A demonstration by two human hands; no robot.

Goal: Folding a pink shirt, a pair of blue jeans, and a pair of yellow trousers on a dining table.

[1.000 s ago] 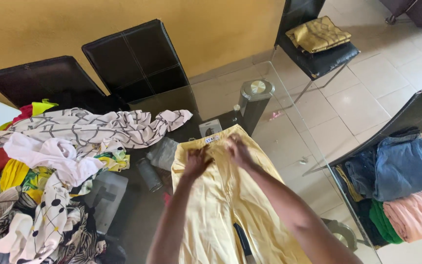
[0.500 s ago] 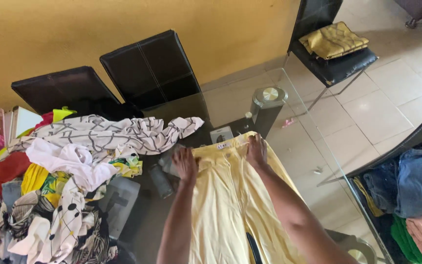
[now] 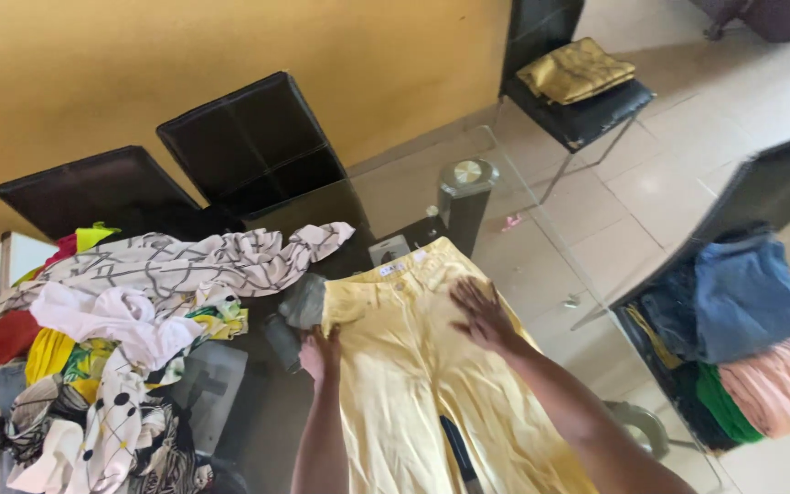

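A pair of pale yellow trousers [image 3: 413, 366] lies spread on a glass table [image 3: 413, 183], waistband away from me. My left hand [image 3: 320, 352] rests at the left edge of the trousers just below the waistband, fingers curled on the cloth. My right hand [image 3: 479, 314] lies flat with fingers spread on the right side of the trousers near the hip. Neither hand lifts the fabric.
A heap of mixed clothes [image 3: 112, 348] fills the table's left side. Two black chairs [image 3: 249, 146] stand against the yellow wall. A far chair holds a folded yellow cloth [image 3: 576, 69]. The right chair [image 3: 761, 192] holds folded blue, pink and green garments [image 3: 761, 338].
Both hands slid outward and down from the waistband, the left to the trousers' left edge, the right onto the right hip. The trousers now lie flatter and wider.
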